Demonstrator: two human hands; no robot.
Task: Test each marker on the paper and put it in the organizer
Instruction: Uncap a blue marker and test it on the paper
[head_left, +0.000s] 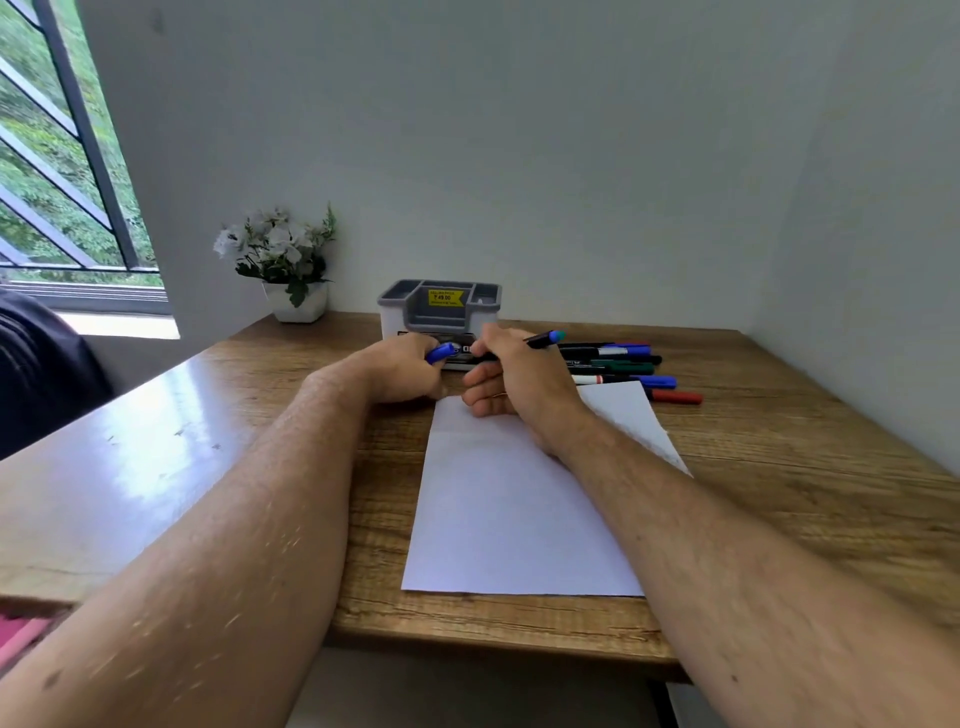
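My right hand (511, 376) grips a black marker (540, 340) with a blue end, held just above the far edge of the white paper (511, 514). My left hand (408, 369) is closed on the marker's blue cap (440, 353), a short way left of the marker. Both hands are right in front of the grey and white organizer (440, 306), which stands at the back of the desk and has no marker showing in it. Several more markers (623, 366) with blue, black, green and red caps lie in a row right of my hands.
A wooden desk (779, 467) fills a corner between two white walls. A white pot of white flowers (283, 265) stands at the back left. A window with bars is at the far left, and a dark cloth-covered thing sits below it.
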